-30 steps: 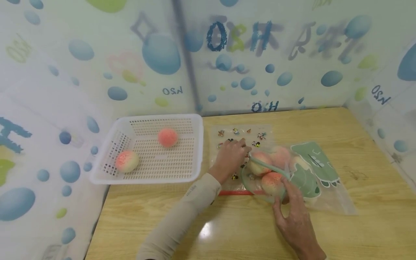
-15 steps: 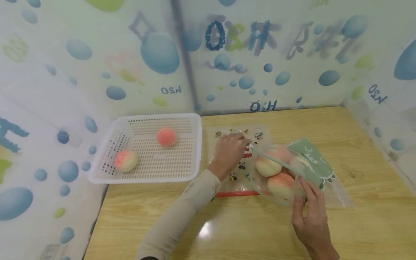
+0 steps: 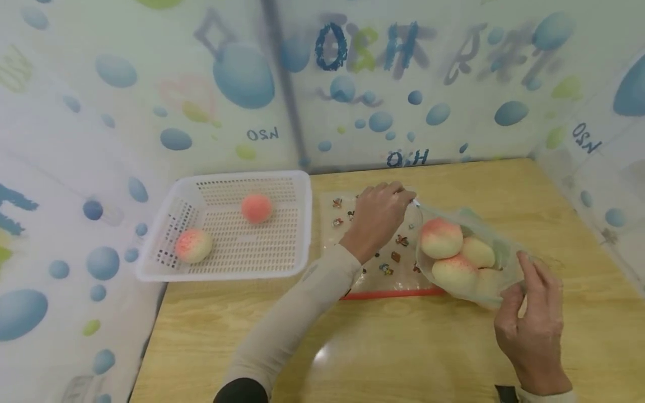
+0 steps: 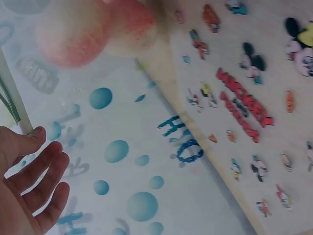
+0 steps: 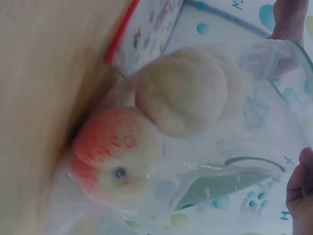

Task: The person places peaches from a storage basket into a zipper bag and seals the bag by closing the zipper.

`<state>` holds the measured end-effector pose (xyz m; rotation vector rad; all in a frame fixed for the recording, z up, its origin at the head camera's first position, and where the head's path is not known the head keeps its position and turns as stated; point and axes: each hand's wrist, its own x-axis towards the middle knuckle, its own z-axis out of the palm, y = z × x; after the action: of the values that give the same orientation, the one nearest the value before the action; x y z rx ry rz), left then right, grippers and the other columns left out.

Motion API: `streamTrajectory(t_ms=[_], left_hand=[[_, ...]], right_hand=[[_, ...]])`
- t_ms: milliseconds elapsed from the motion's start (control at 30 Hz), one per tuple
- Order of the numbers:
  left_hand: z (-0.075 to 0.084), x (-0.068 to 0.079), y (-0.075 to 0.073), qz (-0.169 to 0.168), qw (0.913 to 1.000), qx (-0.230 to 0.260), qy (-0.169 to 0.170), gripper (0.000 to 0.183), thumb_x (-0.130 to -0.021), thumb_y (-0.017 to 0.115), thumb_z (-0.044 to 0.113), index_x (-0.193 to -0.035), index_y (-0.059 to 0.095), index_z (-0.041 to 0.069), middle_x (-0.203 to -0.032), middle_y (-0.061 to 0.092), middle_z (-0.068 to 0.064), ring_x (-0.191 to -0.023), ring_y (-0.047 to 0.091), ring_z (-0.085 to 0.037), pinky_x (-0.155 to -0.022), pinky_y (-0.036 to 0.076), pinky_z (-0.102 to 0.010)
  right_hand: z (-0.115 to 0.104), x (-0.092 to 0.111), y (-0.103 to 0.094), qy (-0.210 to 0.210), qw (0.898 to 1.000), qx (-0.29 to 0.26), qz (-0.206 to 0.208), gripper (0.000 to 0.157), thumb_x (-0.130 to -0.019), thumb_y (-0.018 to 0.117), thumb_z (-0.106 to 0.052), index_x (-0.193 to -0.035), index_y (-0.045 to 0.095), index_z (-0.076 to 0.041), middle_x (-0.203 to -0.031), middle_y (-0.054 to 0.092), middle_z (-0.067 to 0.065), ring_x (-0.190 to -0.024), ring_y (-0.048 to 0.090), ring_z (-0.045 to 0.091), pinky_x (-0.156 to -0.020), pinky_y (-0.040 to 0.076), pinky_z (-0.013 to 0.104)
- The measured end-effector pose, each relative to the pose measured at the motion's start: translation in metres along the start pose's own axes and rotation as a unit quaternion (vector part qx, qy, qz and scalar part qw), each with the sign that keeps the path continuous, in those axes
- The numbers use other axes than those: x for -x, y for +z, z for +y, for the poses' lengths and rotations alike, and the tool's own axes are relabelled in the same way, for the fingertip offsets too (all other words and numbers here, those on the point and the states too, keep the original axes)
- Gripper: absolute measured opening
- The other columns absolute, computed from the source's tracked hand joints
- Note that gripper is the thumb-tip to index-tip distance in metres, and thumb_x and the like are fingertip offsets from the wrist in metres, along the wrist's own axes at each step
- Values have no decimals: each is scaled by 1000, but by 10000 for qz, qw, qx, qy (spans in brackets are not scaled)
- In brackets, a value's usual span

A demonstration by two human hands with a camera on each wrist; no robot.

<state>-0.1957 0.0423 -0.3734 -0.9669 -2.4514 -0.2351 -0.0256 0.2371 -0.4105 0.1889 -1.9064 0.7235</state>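
In the head view a clear zip bag [image 3: 511,263] with a pale green edge is held up with its mouth spread, several peaches [image 3: 441,239] inside. My left hand [image 3: 378,215] pinches one end of the bag's mouth, as the left wrist view shows between thumb and index finger [image 4: 49,152]. At the opposite end my right hand [image 3: 536,319] pinches the rim between thumb and fingers. Through the film in the right wrist view, a red-speckled peach [image 5: 117,152] lies low in the bag, close over the wooden table.
A second clear bag [image 3: 388,280] with cartoon prints and a red edge lies flat under my left arm. To the left stands a white perforated basket [image 3: 302,240] holding two peaches [image 3: 194,246]. Patterned walls [image 3: 347,129] bound the wooden table [image 3: 393,358].
The green-edged bag has been lifted and its mouth drawn wider. My right hand has moved right with its end; my left hand has moved right and away from me, pinching the other.
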Motion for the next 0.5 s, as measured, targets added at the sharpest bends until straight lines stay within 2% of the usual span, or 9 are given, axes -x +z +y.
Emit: streamTrajectory(t_ms=[33, 100, 267, 367, 433, 500], left_hand=[[2, -4, -1, 79, 10000, 41, 0, 21, -103, 61, 21, -116, 78, 20, -107, 73, 4, -90, 69, -11, -73, 55, -25], [5, -11, -3, 233, 9997, 114, -8, 21, -104, 59, 20, -114, 78, 19, -107, 74, 3, -90, 69, -12, -72, 54, -24], [7, -21, -9, 594, 9980, 214, -8, 21, -104, 58, 17, -111, 78, 16, -105, 75, 2, -85, 70, -10, -69, 54, -21], [6, -25, -14, 786, 9966, 248, -20, 20, -104, 59, 17, -109, 79, 15, -104, 75, 2, -83, 71, -9, -71, 55, -19], [6, -26, -17, 892, 9956, 276, -45, 19, -103, 61, 17, -108, 79, 15, -103, 75, 2, -84, 71, -9, -73, 55, -19], [5, -26, -19, 941, 9949, 370, -65, 18, -102, 62, 17, -108, 79, 15, -102, 75, 2, -85, 70, -10, -74, 55, -20]], right_hand=[[1, -5, -2, 40, 10000, 67, 37, 39, -98, 39, -3, -126, 58, 15, -117, 57, 35, -75, 49, 19, -87, 33, 10], [0, -14, -5, 90, 9997, 172, 122, 39, -96, 39, -2, -125, 58, 15, -116, 57, 34, -75, 48, 16, -89, 35, 12], [-5, -32, -6, 117, 9988, 186, 437, 37, -92, 41, 2, -121, 60, 14, -114, 59, 29, -73, 48, 24, -93, 38, 16], [-5, -40, -10, 91, 9981, 368, 490, 36, -93, 40, 3, -120, 63, 12, -112, 61, 27, -72, 46, 8, -82, 36, 11], [-4, -44, -14, 86, 9975, 497, 504, 37, -93, 40, 3, -120, 63, 12, -113, 63, 27, -72, 46, 2, -79, 32, 8], [-2, -47, -19, 12, 9966, 600, 557, 37, -93, 40, 4, -121, 63, 11, -115, 64, 25, -67, 49, 10, -77, 31, 7]])
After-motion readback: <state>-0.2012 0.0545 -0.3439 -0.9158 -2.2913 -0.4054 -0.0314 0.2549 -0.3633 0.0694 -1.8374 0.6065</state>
